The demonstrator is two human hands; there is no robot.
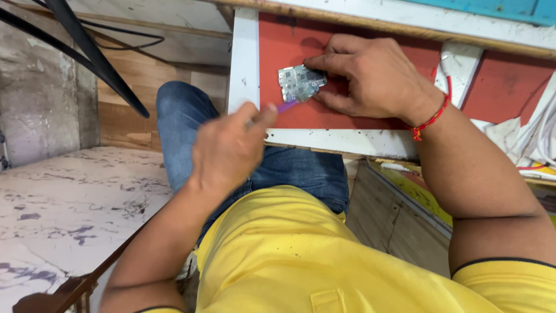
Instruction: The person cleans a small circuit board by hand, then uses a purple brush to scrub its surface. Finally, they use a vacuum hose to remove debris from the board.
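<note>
The yellow shirt [301,255] is filling the bottom of the view, nearest the camera, with a blue-jeaned knee [191,116] showing above it. The left hand [229,148] is hovering over the near white edge of the worktop [243,58], its grip pinched closed around a thin tool with a purple tip [286,106]; the tip is pointing at the lower edge of a small silvery circuit board [300,82] and is touching it or lying just beside it, which one I cannot tell. The right hand [370,78] is resting on the red surface, its grip closed lightly on the board, forefinger pressing on the top edge and thumb along the lower right side, holding it flat. The board is lying on the red panel near the worktop's left white border. A red thread [431,122] is circling the right wrist. White cables [536,142] are lying at the far right.
</note>
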